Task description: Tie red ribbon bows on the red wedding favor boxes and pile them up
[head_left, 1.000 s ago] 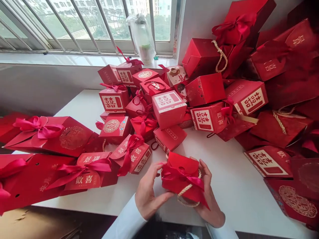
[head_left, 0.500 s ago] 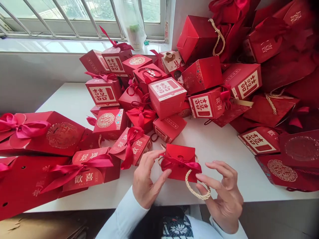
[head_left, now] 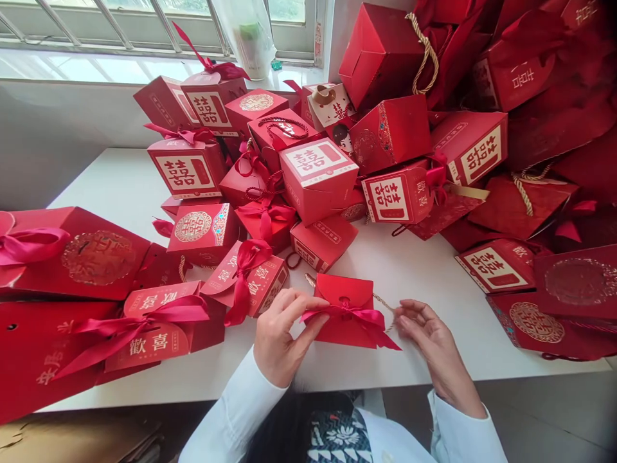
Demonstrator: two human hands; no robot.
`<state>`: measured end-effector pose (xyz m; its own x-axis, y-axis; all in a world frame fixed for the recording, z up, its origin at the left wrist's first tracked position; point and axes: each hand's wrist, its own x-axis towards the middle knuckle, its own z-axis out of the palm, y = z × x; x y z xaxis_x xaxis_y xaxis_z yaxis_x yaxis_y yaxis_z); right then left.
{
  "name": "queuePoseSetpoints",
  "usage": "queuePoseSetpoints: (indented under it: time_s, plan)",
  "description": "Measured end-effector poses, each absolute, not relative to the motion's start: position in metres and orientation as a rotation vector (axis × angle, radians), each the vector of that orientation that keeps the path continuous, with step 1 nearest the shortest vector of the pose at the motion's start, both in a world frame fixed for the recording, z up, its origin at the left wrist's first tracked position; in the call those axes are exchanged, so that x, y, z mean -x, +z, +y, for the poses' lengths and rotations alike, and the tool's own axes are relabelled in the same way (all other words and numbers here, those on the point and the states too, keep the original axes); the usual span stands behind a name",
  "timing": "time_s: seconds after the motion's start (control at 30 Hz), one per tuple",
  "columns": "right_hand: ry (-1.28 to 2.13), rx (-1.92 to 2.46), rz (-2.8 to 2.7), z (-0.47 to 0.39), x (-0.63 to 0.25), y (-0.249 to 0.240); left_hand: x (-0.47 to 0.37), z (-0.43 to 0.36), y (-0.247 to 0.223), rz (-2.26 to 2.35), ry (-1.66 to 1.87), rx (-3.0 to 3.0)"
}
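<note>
"Where are our hands?"

"Over the white table point(head_left: 414, 270): our left hand point(head_left: 282, 337) pinches the ribbon point(head_left: 369, 318), our right hand point(head_left: 434, 341) the rope point(head_left: 384, 302) beside the red box point(head_left: 337, 335), which sits between them. Behind, a pile of boxes point(head_left: 318, 183) reaches toward the barred window point(head_left: 120, 22)."

"What do we see changed?"

"Our right hand has left the box's front; the rope now stretches from its right side."

"And inside?"

"It's closed, so we can't tell. Farther off, a clear bag point(head_left: 266, 51) surrounds a cup point(head_left: 251, 54)."
</note>
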<state>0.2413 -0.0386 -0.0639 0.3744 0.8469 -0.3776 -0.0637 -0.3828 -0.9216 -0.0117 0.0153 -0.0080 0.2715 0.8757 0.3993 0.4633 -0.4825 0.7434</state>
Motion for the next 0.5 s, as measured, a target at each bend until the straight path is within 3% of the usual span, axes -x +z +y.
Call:
queuePoseSetpoints:
  time_s: [0.17, 0.3, 0.5]
  plan:
    - [0.592, 1.676, -1.074, -0.041, -0.232, -0.028, 0.009, 0.020, -0.007, 1.208, 1.177, -2.081]
    - [0.319, 1.433, -1.732, -0.027, -0.202, 0.015, 0.003, 0.023, -0.004, 1.180, 1.184, -2.025]
    - [0.364, 1.417, -1.960, -0.002, -0.162, 0.026, -0.003, 0.026, 0.003, 1.110, 1.212, -1.991]
